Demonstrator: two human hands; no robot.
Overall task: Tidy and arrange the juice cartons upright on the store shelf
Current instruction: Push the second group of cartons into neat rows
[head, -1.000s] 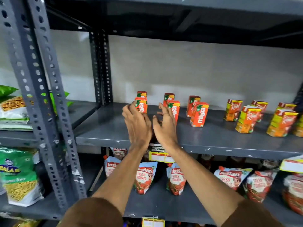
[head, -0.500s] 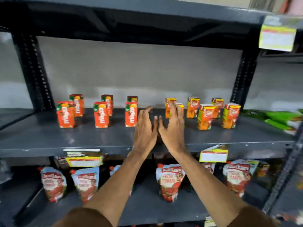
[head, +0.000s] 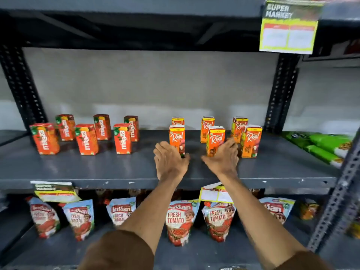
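Observation:
Several red-orange Maaza juice cartons [head: 86, 139] stand upright in two rows on the left of the grey shelf [head: 97, 168]. To their right, several orange Real juice cartons [head: 251, 141] stand upright in two rows. My left hand [head: 170, 162] wraps around the base of the front-left Real carton [head: 176, 136], thumb on its right side. The lower part of the front-middle Real carton [head: 215, 138] sits inside my right hand [head: 222, 159], with the fingers reaching past its right side. Both hands hide the cartons' bottoms.
Tomato sauce pouches [head: 178, 223] line the shelf below. Price tags [head: 216, 193] hang from the shelf's front edge, and a larger tag [head: 288, 30] hangs from the shelf above. Green packets [head: 321, 147] lie on the right-hand shelf. Perforated uprights [head: 280, 94] frame the bay.
My hands were close together in front of the shelf; they have spread apart and now each holds a front-row Real carton. The view has moved closer.

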